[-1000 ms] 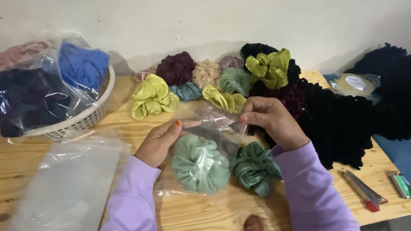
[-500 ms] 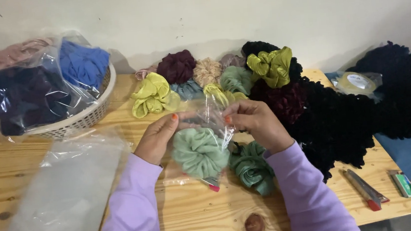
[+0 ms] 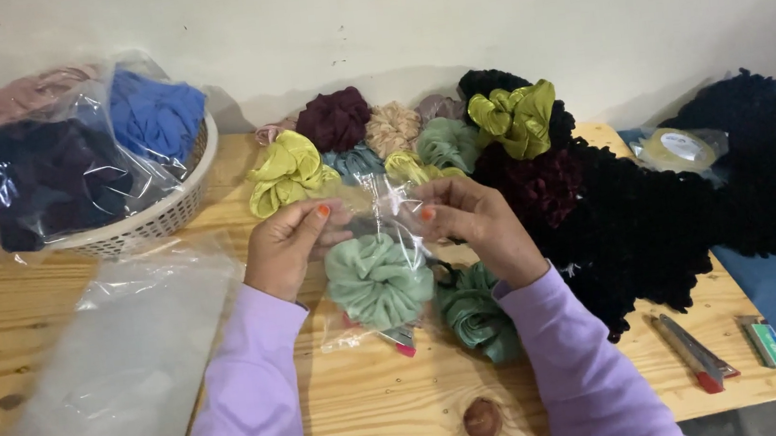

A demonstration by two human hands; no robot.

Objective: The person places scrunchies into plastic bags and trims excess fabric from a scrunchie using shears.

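scrunchie pile [image 3: 456, 136] ahead, basket [image 3: 160, 211] left, bare table [image 3: 378, 409] near

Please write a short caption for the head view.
Left hand and right hand hold a clear bag containing a pale green scrunchie.

- The clear bag [image 3: 381, 247] is thin glossy plastic, wrinkled, with bright reflections.
- The pale green scrunchie [image 3: 377, 281] inside it is soft matt cloth, gathered in folds.
- The yellow-green scrunchie [image 3: 516, 118] is shiny satin-like cloth.
- The surface [image 3: 397, 407] is light bare wood with knots and visible grain.
- The basket [image 3: 147, 222] is white woven plastic.
- The sleeves [image 3: 254, 401] are smooth lilac cloth.
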